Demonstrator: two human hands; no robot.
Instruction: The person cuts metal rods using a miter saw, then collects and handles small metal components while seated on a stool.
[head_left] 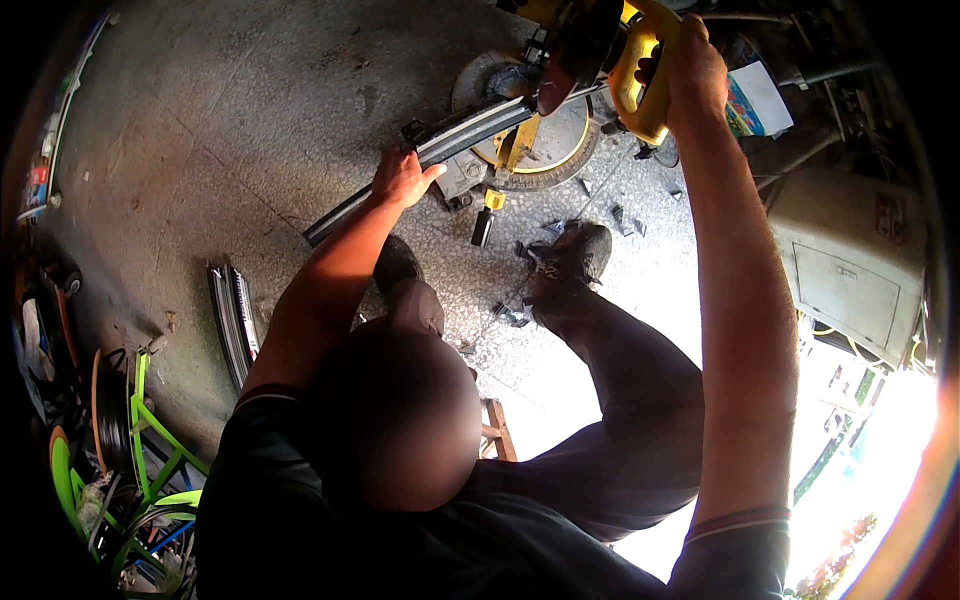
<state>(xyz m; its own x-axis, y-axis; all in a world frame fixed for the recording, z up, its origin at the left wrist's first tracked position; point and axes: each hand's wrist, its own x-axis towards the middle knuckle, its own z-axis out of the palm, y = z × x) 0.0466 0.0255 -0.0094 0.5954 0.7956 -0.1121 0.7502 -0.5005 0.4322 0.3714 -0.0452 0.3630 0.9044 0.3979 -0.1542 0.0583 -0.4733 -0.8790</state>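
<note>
A long dark profile strip (475, 131) lies slantwise across the round base (572, 150) of a yellow miter saw. My left hand (402, 180) grips the strip left of the base, its thumb stretched along it and the other fingers partly hidden. At upper right, my right hand (697, 78) is wrapped round the saw's yellow handle (627, 85). The saw's dark head (583, 50) is over the strip's right end; whether the blade touches it I cannot tell.
Dark offcuts (627, 222) are scattered near my shoe (585, 252). A yellow-and-black clamp knob (487, 217) sticks out before the base. More strips (232, 318) lie at left, near green frames (145, 430). A pale metal cabinet (850, 270) stands at right.
</note>
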